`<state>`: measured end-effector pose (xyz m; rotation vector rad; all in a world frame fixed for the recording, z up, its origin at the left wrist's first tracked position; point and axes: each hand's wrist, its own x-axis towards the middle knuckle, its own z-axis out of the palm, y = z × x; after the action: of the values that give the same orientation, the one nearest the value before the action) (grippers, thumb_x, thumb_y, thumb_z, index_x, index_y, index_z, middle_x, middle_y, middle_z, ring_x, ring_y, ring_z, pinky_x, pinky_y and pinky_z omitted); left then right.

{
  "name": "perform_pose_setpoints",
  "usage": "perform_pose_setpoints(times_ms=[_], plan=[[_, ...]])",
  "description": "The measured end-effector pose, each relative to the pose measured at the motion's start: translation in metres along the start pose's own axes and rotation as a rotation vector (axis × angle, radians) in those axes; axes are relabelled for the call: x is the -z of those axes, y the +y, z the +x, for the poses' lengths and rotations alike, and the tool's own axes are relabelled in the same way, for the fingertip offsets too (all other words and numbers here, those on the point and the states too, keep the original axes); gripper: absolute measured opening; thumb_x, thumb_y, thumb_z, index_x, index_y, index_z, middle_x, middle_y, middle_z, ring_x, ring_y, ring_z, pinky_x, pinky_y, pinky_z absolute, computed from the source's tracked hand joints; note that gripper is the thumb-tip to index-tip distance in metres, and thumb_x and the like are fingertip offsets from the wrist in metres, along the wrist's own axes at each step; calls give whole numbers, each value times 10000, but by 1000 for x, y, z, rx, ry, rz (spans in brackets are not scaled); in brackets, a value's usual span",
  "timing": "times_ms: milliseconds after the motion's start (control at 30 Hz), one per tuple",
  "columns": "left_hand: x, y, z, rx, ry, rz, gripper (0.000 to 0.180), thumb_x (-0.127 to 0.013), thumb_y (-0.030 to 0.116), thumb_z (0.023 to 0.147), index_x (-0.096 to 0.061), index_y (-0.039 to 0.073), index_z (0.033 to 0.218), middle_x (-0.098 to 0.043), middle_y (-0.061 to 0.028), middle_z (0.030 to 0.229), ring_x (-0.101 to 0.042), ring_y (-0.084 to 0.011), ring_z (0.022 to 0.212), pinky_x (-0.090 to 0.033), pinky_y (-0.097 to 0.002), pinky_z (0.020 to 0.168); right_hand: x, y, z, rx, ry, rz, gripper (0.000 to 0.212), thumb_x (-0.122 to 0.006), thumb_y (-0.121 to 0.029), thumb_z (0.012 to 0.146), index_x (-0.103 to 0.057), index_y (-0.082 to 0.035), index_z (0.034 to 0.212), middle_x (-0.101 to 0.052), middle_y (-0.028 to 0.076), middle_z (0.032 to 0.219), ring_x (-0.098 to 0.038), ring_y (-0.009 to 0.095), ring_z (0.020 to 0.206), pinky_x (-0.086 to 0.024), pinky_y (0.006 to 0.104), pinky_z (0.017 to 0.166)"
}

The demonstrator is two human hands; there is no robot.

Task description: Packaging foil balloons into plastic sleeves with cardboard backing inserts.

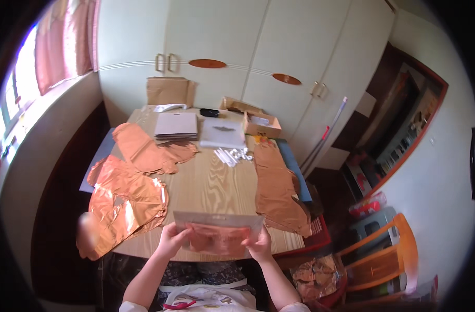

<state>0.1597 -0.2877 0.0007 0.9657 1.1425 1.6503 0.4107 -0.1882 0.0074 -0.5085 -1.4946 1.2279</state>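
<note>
Between my two hands, over the table's near edge, is a clear plastic bag (216,219) with a folded copper-coloured foil piece (219,240) showing inside it. My left hand (174,239) pinches the bag's left side, and my right hand (258,243) grips its right side. Flat copper foil balloons (126,200) spread over the left of the table, with another foil sheet (144,148) behind them. More of the same foil (279,187) lies along the right edge. White tubes (227,157) and small silvery pieces (242,154) sit mid-table.
Farther back are a stack of pale cards (176,126), a pile of clear bags (222,134), a black object (210,112) and an open cardboard box (262,125). A wooden chair (398,244) stands at the right; crumpled foil (318,278) lies on a seat beside me.
</note>
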Motion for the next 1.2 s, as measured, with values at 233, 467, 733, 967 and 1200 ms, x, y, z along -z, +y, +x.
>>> perform_pose_setpoints(times_ms=[233,467,733,967,1200], plan=[[-29,-21,-25,112,-278,67,158,-671,116,934,-709,-36,948,-680,13,793,-596,-58,768,-496,-241,682,57,-25,-65,-151,-14,-120,54,-705,-51,888,-699,-24,934,-711,30,953,-646,116,873,-509,281,803],[-110,-46,-48,-737,-470,828,396,-718,60,704,-679,90,1097,-715,-77,857,-675,-200,640,-537,-319,531,116,-22,-156,-396,537,-485,300,-509,-256,1002,-540,-54,1221,-593,11,890,-460,84,629,-383,233,553],[-180,-84,-57,-850,-926,905,551,-683,293,807,-570,79,1302,-653,-109,1195,-640,-254,1126,-543,-347,893,138,-41,-177,-594,801,77,437,-551,-75,877,-491,23,1299,-609,103,1193,-590,178,1064,-459,312,940],[-144,-118,-47,-591,-1027,898,497,-719,304,829,-611,42,1238,-628,-142,1238,-596,-292,1174,-496,-399,992,329,45,-77,-670,414,-1369,300,-522,-214,933,-584,-101,1204,-671,243,955,-644,420,908,-510,514,681],[-139,-98,-49,-257,-1119,903,467,-654,232,901,-549,50,1319,-557,-185,1308,-561,-334,1207,-489,-405,1013,417,239,-57,-754,-6,-1543,474,-585,-256,865,-471,-142,1311,-659,193,1070,-687,348,897,-560,465,685]])
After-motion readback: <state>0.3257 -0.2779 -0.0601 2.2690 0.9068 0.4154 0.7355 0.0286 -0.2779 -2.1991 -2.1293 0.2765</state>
